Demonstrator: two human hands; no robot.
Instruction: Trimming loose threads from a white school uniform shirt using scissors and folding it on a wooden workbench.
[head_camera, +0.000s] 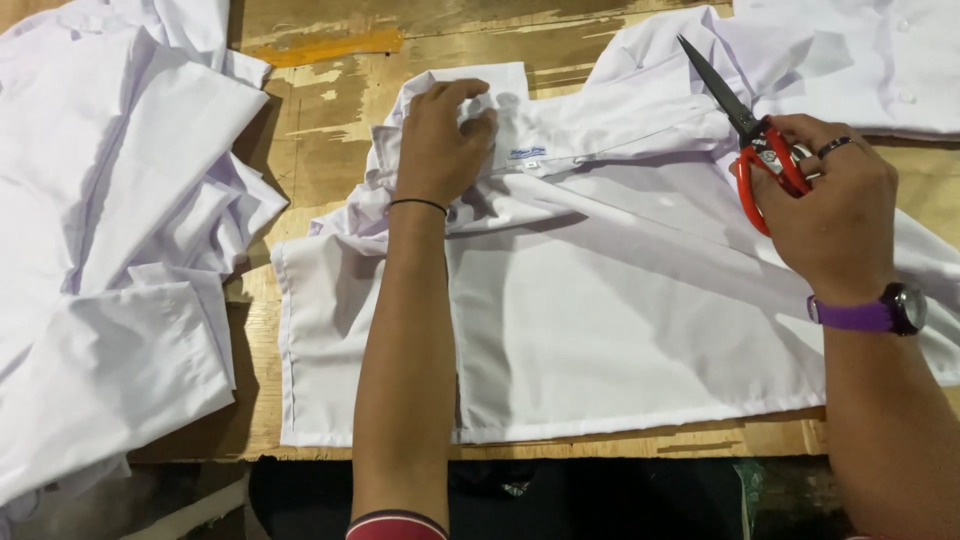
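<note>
Shirt position: we have the white shirt (600, 330) spread flat on the wooden table (330, 130), under and between both hands, its collar end away from us and its hem along the near table edge.
Left hand: our left hand (440, 140) is closed, fingers curled into a bunch of cloth at the collar (470, 85); a small label (527, 153) lies just right of the fingers.
Right hand: our right hand (830, 205) is closed through the red handles of the scissors (745, 125), which it holds just above the shirt's right shoulder area.
Scissors state: the blades appear together; we cannot tell whether any cloth lies between them.
Scissors axis: the long axis runs diagonally, handles at the right hand, tip pointing up and to the left, away from us and toward the left hand's side.
Shirt axis: the long axis appears to run left to right, parallel to the near table edge.
Risk, cutting: the tip rests close over folded cloth; in our judgement a careless closing stroke could nick a layer beneath.
Risk, slip: the bunched collar could pull free if the left grip loosens, shifting the cloth under the blades.
Surroundings: more white garments (110, 250) lie heaped left of the left hand, and another white garment (880, 60) lies beyond the right hand.
</note>
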